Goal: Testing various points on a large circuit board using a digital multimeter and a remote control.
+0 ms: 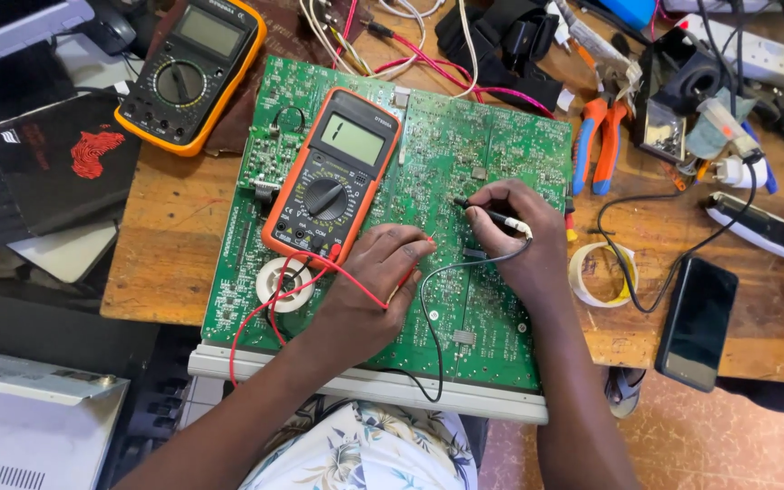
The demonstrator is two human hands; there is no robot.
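Head view: left hand pinches red probe, right hand black probe, on circuit board.

Under your hands the circuit board is matt green laminate speckled with dull metal solder points. The multimeter wears an orange rubbery sleeve around grey plastic. Your surface is bare, worn wood. The smartphone shows glossy black glass.

wooden table, circuit board (green), pliers, phone
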